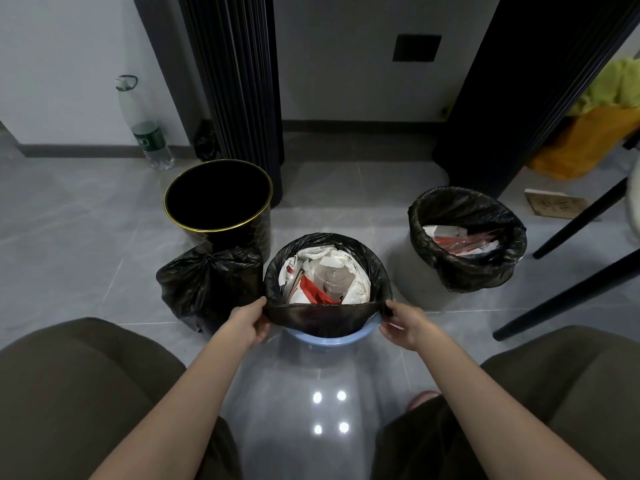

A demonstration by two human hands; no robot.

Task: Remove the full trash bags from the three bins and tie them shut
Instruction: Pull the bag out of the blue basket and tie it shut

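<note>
A pale blue bin (332, 338) stands in front of me, lined with a black bag (322, 318) full of white and red rubbish. My left hand (250, 322) pinches the bag's near rim on the left side. My right hand (401, 323) pinches it on the right, and the near rim is pulled up off the bin's edge. A tied black bag (207, 285) sits on the floor to the left. Behind it stands a black bin with a gold rim (221, 202), with no bag in it. A grey bin (415, 271) at right holds a black bag (465, 237) with rubbish.
My knees frame the view at both lower corners. A clear plastic bottle (143, 126) stands by the far wall at left. Black chair legs (581, 282) slant in at right. Dark ribbed columns (239, 81) rise behind the bins, with a yellow bag (588, 140) at far right.
</note>
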